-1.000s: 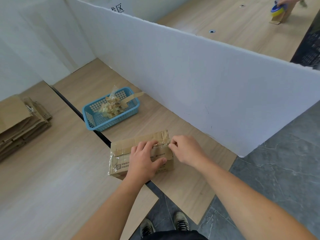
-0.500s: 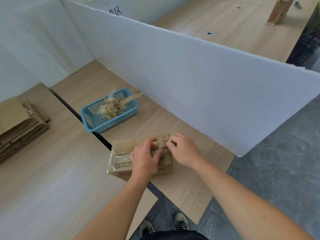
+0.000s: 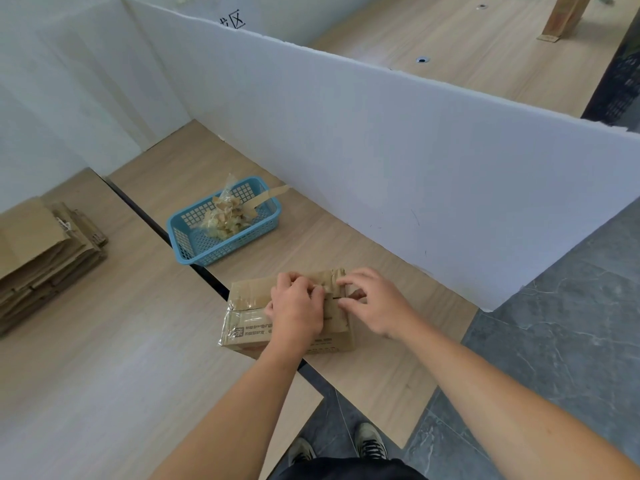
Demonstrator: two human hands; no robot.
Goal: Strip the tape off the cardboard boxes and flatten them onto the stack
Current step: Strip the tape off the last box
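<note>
Matt brown cardboard box (image 3: 249,299), glossy crinkled tape (image 3: 231,318), pale wood-grain table (image 3: 104,375)

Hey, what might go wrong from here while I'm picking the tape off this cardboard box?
1. The small brown cardboard box straddles the dark gap between tabletops near the front edge; a hard tug may slide it off.
2. The clear tape looks crinkled where the left hand and right hand pinch it, so it may tear short.
3. The blue plastic basket sits apart; sticky scraps could cling to fingers.

left hand (image 3: 297,311): fingers curled, pinching | right hand (image 3: 375,306): fingers bent, pinching
</note>
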